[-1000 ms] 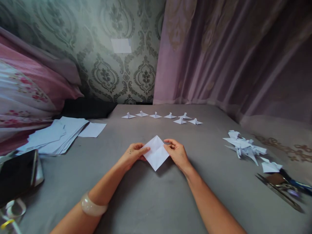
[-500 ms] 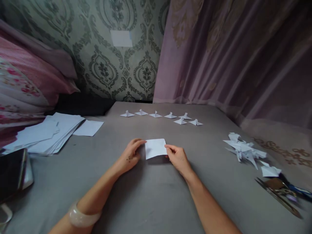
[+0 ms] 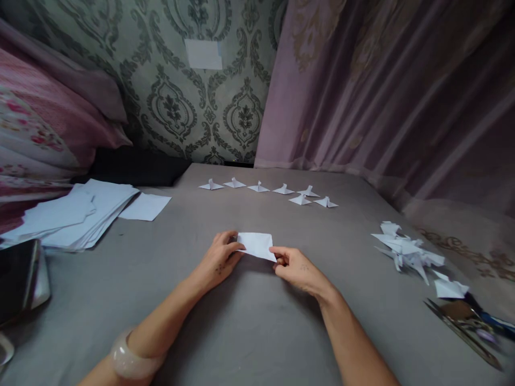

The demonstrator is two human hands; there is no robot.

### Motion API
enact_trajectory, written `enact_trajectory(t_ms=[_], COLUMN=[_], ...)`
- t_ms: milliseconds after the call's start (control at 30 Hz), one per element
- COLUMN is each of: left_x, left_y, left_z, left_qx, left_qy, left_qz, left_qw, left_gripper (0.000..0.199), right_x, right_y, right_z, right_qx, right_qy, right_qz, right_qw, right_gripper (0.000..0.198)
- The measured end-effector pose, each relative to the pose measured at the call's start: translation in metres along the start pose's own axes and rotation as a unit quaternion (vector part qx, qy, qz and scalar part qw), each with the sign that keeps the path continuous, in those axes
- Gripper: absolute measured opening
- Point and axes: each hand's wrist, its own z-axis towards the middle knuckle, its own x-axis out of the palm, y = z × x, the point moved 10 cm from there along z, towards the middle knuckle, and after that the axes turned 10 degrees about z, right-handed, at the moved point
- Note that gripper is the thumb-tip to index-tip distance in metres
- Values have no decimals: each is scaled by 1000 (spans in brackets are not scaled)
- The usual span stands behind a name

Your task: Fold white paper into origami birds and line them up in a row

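- The folded white paper [image 3: 256, 245] lies low over the grey table [image 3: 257, 332], held between both hands.
- The left hand [image 3: 219, 258] pinches its left edge — the right hand [image 3: 295, 266] pinches its near right corner.
- Beyond the paper stands a row of small folded figures [image 3: 273, 192]; scissors [image 3: 462, 316] lie far right of it.

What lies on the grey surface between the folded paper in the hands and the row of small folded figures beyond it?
Nothing: in the head view, bare grey surface separates the folded paper from the row of small folded figures.

White paper [image 3: 256, 244], grey bedsheet [image 3: 249, 321]
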Motion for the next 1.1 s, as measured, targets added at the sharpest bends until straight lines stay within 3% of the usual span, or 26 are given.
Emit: enact_trajectory(t_ms=[167, 333, 500, 733, 1100], left_x=[-1, 2, 5, 3, 9], left_y=[0, 15, 26, 26, 28], left_z=[-1, -2, -1, 0, -1], left_qx=[-56, -134, -178, -177, -146], left_qy=[13, -9, -23, -49, -48], left_qz=[7, 6, 17, 36, 94], left_qw=[998, 991, 984, 982, 984], left_gripper=[21, 26, 25, 25, 21], right_x=[-4, -14, -22, -20, -15], right_y=[-7, 1, 4, 10, 14], right_z=[3, 11, 10, 7, 6], right_qx=[4, -44, -25, 7, 16], right_qy=[-3, -92, -188, -238, -238], right_qz=[9, -82, -199, -296, -390], right_qw=[1000, 991, 961, 925, 889], right_gripper=[37, 30, 30, 26, 25])
